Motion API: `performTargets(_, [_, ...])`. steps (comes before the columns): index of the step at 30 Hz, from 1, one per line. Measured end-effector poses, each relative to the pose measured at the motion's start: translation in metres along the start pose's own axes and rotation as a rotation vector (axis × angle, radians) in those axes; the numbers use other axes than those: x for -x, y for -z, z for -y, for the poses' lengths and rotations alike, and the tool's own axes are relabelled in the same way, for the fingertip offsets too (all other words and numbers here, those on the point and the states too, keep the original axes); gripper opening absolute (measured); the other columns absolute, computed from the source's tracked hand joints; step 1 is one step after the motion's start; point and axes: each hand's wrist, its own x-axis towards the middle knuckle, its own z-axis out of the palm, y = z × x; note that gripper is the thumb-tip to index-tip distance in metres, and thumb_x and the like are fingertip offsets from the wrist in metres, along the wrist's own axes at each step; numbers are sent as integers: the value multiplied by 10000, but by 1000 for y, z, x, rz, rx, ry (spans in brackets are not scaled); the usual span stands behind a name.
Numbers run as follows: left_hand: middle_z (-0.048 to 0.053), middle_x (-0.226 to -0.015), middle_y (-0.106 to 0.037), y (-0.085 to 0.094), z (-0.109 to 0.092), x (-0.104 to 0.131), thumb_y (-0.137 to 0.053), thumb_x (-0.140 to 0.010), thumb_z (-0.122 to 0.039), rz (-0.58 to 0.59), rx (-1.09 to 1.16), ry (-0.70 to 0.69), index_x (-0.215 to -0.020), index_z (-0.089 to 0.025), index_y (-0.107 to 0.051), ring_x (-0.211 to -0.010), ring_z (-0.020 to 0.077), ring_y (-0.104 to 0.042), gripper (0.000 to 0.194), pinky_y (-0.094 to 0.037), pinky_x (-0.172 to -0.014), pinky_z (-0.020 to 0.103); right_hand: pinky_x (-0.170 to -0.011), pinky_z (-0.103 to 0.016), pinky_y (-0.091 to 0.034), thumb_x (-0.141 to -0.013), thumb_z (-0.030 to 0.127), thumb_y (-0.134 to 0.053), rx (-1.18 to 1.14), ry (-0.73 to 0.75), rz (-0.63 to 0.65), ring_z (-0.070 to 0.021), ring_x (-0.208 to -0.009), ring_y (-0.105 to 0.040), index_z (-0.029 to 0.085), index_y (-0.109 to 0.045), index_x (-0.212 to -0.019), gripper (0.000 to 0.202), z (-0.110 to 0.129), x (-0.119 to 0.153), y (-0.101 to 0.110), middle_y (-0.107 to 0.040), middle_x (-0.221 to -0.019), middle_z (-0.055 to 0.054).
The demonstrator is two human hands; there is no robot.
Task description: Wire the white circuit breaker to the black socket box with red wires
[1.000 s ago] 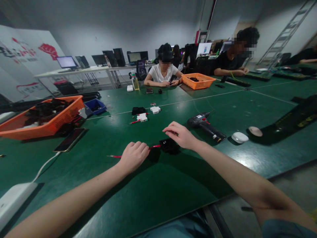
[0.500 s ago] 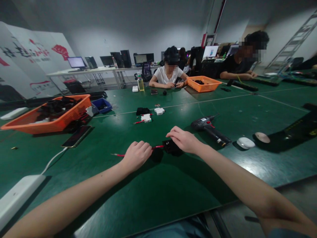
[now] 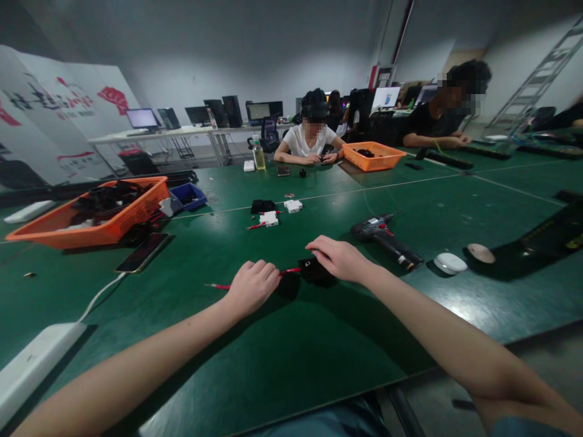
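My left hand point(image 3: 253, 285) is closed around a red cable point(image 3: 289, 271); its bare metal end sticks out to the left. The cable's other end runs into a small black plastic housing point(image 3: 311, 272) on the green table. Over that housing hovers my right hand point(image 3: 341, 258), thumb and fingertips pinched together above its left part. Whatever the right fingertips hold is too small to make out, and the palm hides part of the housing. Farther off lie a white block with red leads point(image 3: 269, 219), another white block point(image 3: 293, 206) and a black piece point(image 3: 263, 206).
A cordless drill point(image 3: 387, 241) lies right of my hands, near a round white case point(image 3: 450, 263). On the left are an orange basket point(image 3: 91, 235), a blue bin point(image 3: 200, 202), a phone point(image 3: 143, 252) and a power strip point(image 3: 40, 349). Two people sit across the table by another orange basket point(image 3: 376, 162).
The view has shifted very slightly. My right hand's fingertips have dipped a little over the black housing; my left hand keeps its grip on the red cable.
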Motion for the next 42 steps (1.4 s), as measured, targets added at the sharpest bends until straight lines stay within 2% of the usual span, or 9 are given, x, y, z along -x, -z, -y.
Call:
performTargets(14, [49,-872,-650,1,1,0,-450,-1012,-268,15,17,25,-895,-179,-615,-803,186,-536,221,-299,-654,350,-792,-322,-525,-1000,233,-467,31,-23,39,-214,-1012,-666,193,-611,-1201,250,4,-1,2,-681,-1180,-81])
performTargets(20, [51,-880,-657,-1,5,0,-461,-1008,-271,1,9,35,-895,-177,-617,-805,189,-543,214,-300,-654,352,-826,-318,-523,-1005,249,-489,10,42,31,-200,-994,-664,177,-637,-1149,219,4,-1,-2,-688,-1127,-77])
performTargets(27, [49,-850,-652,0,4,0,-466,-1008,-268,-25,15,30,-877,-175,-615,-787,184,-546,219,-303,-650,346,-779,-303,-531,-1007,275,-497,34,89,16,-186,-928,-661,194,-675,-1139,236,6,-1,-4,-659,-1138,-77])
performTargets(42, [53,-869,-656,-2,4,2,-471,-1005,-256,-31,8,18,-905,-173,-622,-795,184,-550,199,-312,-658,348,-836,-324,-524,-961,209,-567,-86,2,-7,-184,-941,-650,194,-681,-1059,151,7,-2,-5,-671,-1070,-58])
